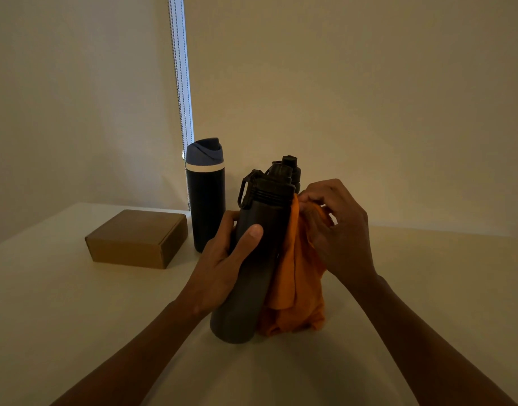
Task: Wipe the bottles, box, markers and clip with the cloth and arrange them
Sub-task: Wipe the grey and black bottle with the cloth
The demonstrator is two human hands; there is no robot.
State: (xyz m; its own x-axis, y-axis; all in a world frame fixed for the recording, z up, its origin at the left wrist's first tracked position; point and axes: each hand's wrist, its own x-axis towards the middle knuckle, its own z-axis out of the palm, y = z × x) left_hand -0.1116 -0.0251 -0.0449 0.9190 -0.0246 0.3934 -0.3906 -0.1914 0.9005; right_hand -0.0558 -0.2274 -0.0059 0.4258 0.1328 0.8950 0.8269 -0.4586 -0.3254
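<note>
A tall grey bottle [253, 259] with a black cap and loop handle is tilted above the white table [76, 303]. My left hand [222, 265] grips its body from the left, thumb across the front. My right hand [337, 227] pinches an orange cloth [296, 288] that hangs against the bottle's right side. Behind stands a dark bottle with a blue lid [206, 197]. Only the black cap of a third bottle [291, 167] shows behind the held one. A brown cardboard box [137, 238] lies at the left. No markers or clip are in view.
The table meets a plain wall at the back. A blind cord and a bright window strip [183, 83] hang behind the blue-lidded bottle. The light is dim.
</note>
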